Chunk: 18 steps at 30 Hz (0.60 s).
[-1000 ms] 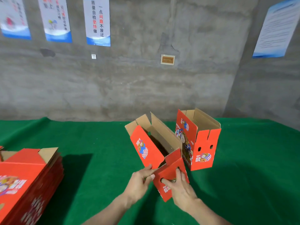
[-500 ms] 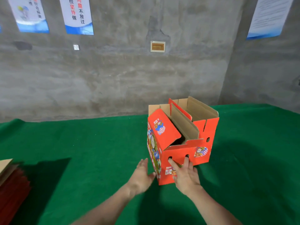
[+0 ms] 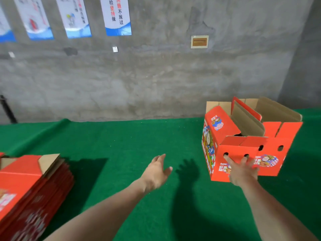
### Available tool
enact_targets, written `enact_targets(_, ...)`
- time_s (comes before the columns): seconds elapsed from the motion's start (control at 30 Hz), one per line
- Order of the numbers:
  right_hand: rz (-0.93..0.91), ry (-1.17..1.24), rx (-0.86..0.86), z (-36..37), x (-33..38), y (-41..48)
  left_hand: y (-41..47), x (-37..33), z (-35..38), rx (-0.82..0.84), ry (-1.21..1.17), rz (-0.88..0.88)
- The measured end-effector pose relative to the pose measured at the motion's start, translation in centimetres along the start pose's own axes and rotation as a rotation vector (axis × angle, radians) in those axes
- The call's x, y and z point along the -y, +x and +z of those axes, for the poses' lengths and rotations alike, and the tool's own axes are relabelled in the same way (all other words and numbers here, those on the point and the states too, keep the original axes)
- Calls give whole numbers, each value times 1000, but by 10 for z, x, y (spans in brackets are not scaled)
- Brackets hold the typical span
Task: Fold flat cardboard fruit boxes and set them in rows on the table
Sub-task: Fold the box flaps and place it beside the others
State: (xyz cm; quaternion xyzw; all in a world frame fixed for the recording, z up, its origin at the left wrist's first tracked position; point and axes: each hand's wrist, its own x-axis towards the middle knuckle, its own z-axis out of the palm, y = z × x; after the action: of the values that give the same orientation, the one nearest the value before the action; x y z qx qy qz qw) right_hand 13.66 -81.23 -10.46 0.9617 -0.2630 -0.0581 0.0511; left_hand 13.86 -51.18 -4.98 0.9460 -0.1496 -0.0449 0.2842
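Touching box (image 3: 231,147), right hand (image 3: 242,173); poster (image 3: 118,14) "不放过"

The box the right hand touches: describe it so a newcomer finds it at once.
On the green table, look right, below the wall plaque, where two folded red boxes stand side by side. It is the left box, whose front the right hand touches; the right box is untouched.

Bright light from the left throws dark shadows on the green table (image 3: 121,136) to the right of the left hand (image 3: 156,172) and the stack of flat boxes (image 3: 26,188), which looks blurry, and the posters (image 3: 73,16) and the right hand (image 3: 243,171) are smeared too.
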Motion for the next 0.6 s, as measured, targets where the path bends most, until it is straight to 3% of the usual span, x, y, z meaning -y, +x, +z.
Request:
enact_targets(0.1, 110, 434, 31, -6, -8, 9, -14, 6, -15, 13, 23, -3)
enact_targets(0.2, 121, 826, -433, 8, 12, -12, -43, 30, -42, -58, -42, -46)
enact_targets(0.27, 181, 966, -522, 29, 26, -36, -64, 56, -65, -144, -44, -70)
enact_targets(0.37, -22, 912, -355, 68, 44, -63, -111, 123, -123, -344, 58, -190)
enact_targets(0.47, -283, 952, -192, 57, 56, -90, -159, 202, -189, -540, 134, -420)
enact_targets(0.53, -382, 930, -118, 36, 72, -110, -187, 251, -229, -568, 259, -623)
enact_targets(0.6, -316, 847, 7, 16, 94, -131, -214, 292, -249, -475, 386, -769)
